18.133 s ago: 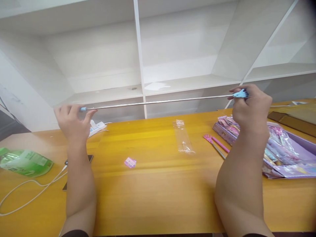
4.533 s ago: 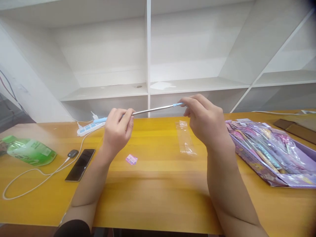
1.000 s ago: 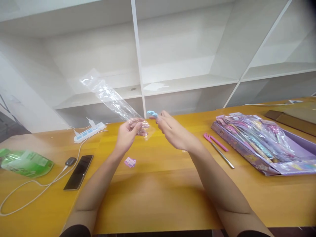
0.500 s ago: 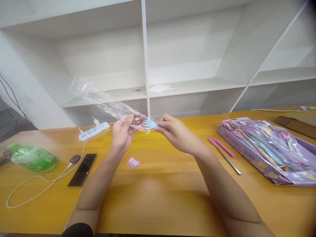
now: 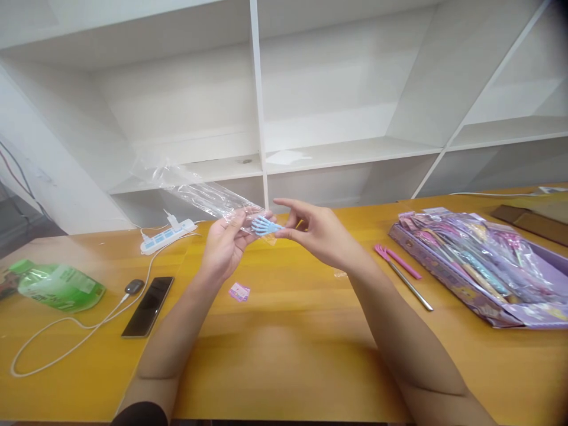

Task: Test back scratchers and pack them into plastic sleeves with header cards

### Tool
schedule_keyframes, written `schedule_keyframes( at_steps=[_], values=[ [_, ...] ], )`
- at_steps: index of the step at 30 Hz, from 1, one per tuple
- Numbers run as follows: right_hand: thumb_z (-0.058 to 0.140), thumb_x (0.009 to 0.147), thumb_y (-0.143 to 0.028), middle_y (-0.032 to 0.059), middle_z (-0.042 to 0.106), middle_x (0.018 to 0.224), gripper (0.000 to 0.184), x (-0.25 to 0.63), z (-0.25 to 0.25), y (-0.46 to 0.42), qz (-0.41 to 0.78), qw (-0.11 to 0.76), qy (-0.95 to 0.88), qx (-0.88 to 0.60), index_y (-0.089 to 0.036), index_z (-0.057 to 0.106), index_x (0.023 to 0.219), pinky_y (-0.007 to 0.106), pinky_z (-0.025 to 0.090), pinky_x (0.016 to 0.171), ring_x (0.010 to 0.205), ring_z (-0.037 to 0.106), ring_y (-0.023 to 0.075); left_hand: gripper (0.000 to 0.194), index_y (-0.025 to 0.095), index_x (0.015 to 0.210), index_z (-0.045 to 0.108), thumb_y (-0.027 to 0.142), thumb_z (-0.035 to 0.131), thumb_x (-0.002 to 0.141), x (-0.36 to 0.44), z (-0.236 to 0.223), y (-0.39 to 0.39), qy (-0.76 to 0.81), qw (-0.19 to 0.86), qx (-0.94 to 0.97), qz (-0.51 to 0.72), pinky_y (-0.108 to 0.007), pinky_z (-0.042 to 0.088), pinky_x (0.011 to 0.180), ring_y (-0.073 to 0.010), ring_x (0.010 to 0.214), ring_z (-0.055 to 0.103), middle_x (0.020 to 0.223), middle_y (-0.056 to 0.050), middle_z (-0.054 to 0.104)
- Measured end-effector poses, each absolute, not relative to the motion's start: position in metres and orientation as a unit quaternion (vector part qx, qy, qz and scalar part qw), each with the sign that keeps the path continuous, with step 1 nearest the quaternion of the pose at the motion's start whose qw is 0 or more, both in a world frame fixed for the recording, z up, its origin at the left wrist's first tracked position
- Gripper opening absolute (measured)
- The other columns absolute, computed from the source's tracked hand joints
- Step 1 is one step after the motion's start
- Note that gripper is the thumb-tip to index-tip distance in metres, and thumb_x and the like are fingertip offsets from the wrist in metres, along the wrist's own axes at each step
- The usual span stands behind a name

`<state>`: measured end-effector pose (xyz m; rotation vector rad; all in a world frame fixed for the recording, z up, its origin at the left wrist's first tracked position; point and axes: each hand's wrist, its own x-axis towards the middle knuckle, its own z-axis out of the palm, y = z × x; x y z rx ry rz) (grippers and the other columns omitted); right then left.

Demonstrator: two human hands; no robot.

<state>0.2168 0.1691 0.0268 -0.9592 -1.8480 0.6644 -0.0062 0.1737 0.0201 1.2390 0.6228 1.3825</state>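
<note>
My left hand pinches the open end of a long clear plastic sleeve, which slants up and to the left over the yellow table. A light blue hand-shaped scratcher head pokes out of the sleeve's mouth. My right hand holds that blue head between thumb and fingertips, the forefinger stretched out above it. The rest of the blue scratcher lies inside the sleeve and is hard to make out.
A pink scratcher with a metal rod lies right of my right hand. A purple box of packaged scratchers sits at the right. A small pink tag, a black phone, a white cable, a power strip and a green pouch lie to the left. White shelves stand behind.
Over the last second the blue scratcher has slid further into the clear sleeve, and the sleeve has tipped lower. Before that, I held the scratcher stretched out between both hands.
</note>
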Motion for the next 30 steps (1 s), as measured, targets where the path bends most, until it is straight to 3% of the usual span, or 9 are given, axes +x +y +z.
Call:
schedule_keyframes(
  at_steps=[6,12,15,19,23,30],
  values=[
    [0.088,0.087,-0.047,0.0011,0.077,0.090,0.069,0.215,0.027,0.170,0.288,0.488,-0.718,-0.404,-0.023,0.066,0.148,0.037,0.056,0.088,0.087,0.073,0.0225,0.043,0.015,0.112,0.078,0.052,0.086,0.090,0.006,0.014,0.169,0.257,0.568,0.529,0.575,-0.049,0.064,0.107,-0.0354,0.124,0.077,0.121,-0.017,0.083],
    [0.086,0.088,-0.057,0.0017,0.076,0.090,0.067,0.211,0.025,0.172,0.287,0.475,-0.715,-0.426,-0.022,0.066,0.141,0.034,0.054,0.076,0.080,0.071,0.0208,0.044,0.013,0.109,0.077,0.047,0.091,0.086,0.014,0.011,0.171,0.245,0.544,0.527,0.605,-0.049,0.065,0.107,-0.0354,0.121,0.078,0.117,-0.017,0.083],
    [0.080,0.091,-0.063,0.0016,0.074,0.088,0.058,0.217,0.027,0.174,0.291,0.421,-0.732,-0.451,-0.023,0.070,0.132,0.031,0.049,0.067,0.075,0.069,0.0193,0.041,0.013,0.107,0.075,0.047,0.089,0.089,0.002,0.016,0.177,0.240,0.500,0.519,0.650,-0.047,0.067,0.103,-0.0339,0.114,0.081,0.115,-0.016,0.084],
    [0.067,0.101,-0.061,0.0013,0.073,0.086,0.037,0.234,0.030,0.177,0.313,0.375,-0.751,-0.444,-0.024,0.072,0.105,0.029,0.046,0.066,0.077,0.069,0.0184,0.039,0.014,0.107,0.075,0.047,0.087,0.091,-0.021,0.029,0.187,0.241,0.428,0.509,0.707,-0.040,0.068,0.097,-0.0304,0.108,0.083,0.117,-0.015,0.084],
    [0.065,0.104,-0.054,0.0012,0.072,0.086,0.034,0.243,0.032,0.181,0.264,0.393,-0.767,-0.432,-0.023,0.077,0.096,0.030,0.044,0.068,0.074,0.064,0.0170,0.039,0.015,0.108,0.077,0.048,0.088,0.090,-0.029,0.035,0.188,0.235,0.412,0.508,0.719,-0.039,0.068,0.098,-0.0289,0.107,0.083,0.117,-0.014,0.084],
    [0.074,0.101,-0.051,0.0017,0.066,0.081,0.029,0.220,0.026,0.175,0.189,0.466,-0.752,-0.426,-0.025,0.083,0.092,0.030,0.042,0.062,0.064,0.061,0.0149,0.039,0.013,0.111,0.077,0.044,0.088,0.091,-0.009,0.023,0.183,0.226,0.477,0.513,0.677,-0.047,0.065,0.107,-0.0322,0.115,0.081,0.120,-0.017,0.083]
  ],
)
